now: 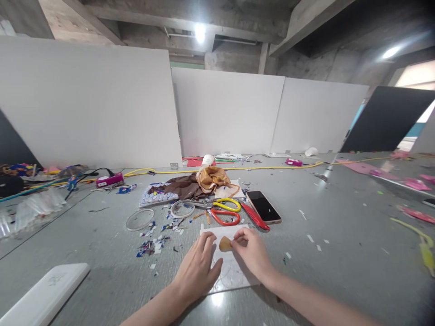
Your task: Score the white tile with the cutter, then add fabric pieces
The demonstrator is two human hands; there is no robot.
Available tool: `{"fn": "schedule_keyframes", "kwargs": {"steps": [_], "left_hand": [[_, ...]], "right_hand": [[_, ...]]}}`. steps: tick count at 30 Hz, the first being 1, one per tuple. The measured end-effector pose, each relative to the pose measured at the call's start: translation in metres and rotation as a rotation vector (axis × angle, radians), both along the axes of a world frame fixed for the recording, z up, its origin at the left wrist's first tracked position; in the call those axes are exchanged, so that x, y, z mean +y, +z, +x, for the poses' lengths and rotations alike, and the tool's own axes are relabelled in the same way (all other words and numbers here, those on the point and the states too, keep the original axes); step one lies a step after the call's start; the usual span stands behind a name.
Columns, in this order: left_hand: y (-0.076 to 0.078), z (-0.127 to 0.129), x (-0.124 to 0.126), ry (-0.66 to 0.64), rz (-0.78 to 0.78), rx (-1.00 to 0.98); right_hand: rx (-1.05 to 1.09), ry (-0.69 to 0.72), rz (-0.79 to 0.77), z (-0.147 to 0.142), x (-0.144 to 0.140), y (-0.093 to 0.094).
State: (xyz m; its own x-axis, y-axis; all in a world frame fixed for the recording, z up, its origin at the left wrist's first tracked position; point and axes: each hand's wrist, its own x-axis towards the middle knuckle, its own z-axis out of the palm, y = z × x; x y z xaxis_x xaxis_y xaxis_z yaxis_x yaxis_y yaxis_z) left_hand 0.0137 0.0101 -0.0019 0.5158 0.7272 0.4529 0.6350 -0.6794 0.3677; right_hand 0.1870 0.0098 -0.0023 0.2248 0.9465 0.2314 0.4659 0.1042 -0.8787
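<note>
From the head camera I look down at a grey bench [340,253] with a white sheet [234,271] lying on it right in front of me. My left hand [197,267] rests flat on the sheet's left part, fingers spread and holding nothing, just pinning it down. My right hand [253,253] is closed in a pinch on a small tan scrap [224,244], which sits on the sheet's upper part, between both hands.

Just beyond the sheet lie scissors [226,210] with one yellow and one red loop, a red cutter [254,216] and a dark phone [263,207]. To the sheet's left there are coloured paper bits [151,244] and a wire ring [140,219]; farther back is a heap of brown cloth [200,181].

I judge the scrap light and easily lost: a loosened pinch could let it slide. If the left palm lifts, the sheet may shift under it, and a careless sweep could drag litter onto the sheet.
</note>
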Motion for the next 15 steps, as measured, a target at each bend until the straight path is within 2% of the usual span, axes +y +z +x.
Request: {"fn": "schedule_keyframes", "kwargs": {"steps": [8, 15], "left_hand": [[0.0044, 0.0017, -0.0019, -0.044, -0.021, 0.052], [0.0051, 0.0017, -0.0032, -0.037, -0.019, 0.043]], "right_hand": [[-0.032, -0.017, 0.071, -0.0004, 0.0001, -0.0089], [-0.033, -0.003, 0.050, 0.0019, 0.0013, -0.0088]]}}
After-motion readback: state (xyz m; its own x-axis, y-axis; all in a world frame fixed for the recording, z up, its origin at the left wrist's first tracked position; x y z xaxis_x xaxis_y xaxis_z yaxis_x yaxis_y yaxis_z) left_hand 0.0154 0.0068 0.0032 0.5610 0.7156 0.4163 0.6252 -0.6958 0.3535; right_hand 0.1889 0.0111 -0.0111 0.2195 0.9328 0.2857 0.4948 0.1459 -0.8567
